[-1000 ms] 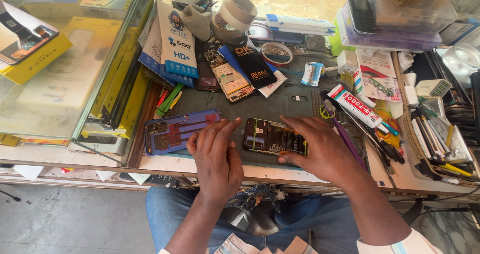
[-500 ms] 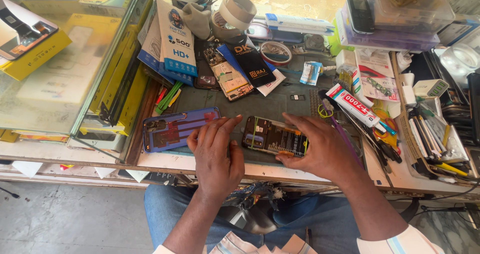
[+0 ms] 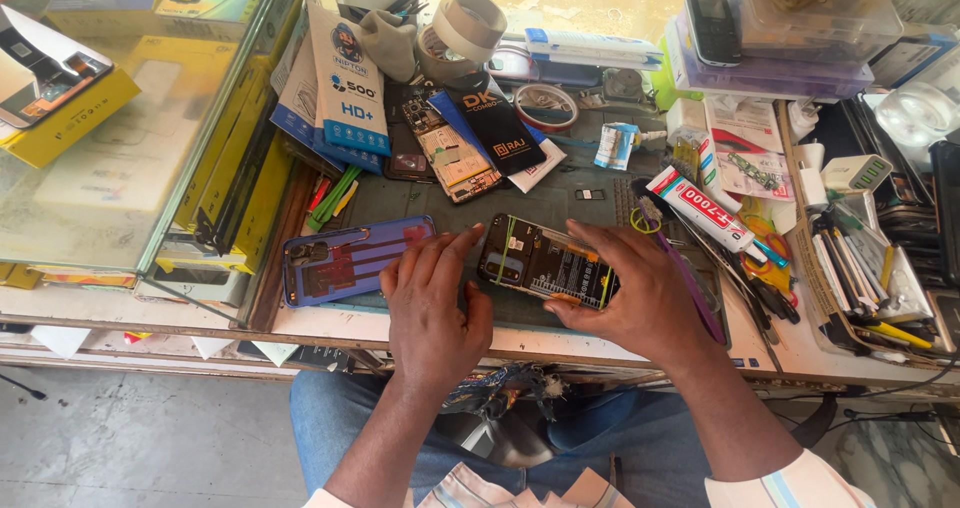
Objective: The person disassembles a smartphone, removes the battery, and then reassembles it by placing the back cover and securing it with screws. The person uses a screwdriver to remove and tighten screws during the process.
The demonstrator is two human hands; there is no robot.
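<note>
The right hand (image 3: 640, 288) grips an opened phone (image 3: 545, 263) by its far end, fingers curled over the top edge and thumb under the near one; its palm hides that end of the phone. The left hand (image 3: 430, 303) lies flat and open just beside the phone's other end, fingertips touching it — whether it presses down cannot be told. Left of that hand lies a blue back cover (image 3: 350, 258). Beyond the grip sit a second opened phone (image 3: 450, 153), tape rolls (image 3: 465, 28) and a glue tube (image 3: 700, 208) on a dark mat (image 3: 420, 203) — a crowded bench above a grey floor. Since half a second ago, both hands and the phone have barely shifted.
</note>
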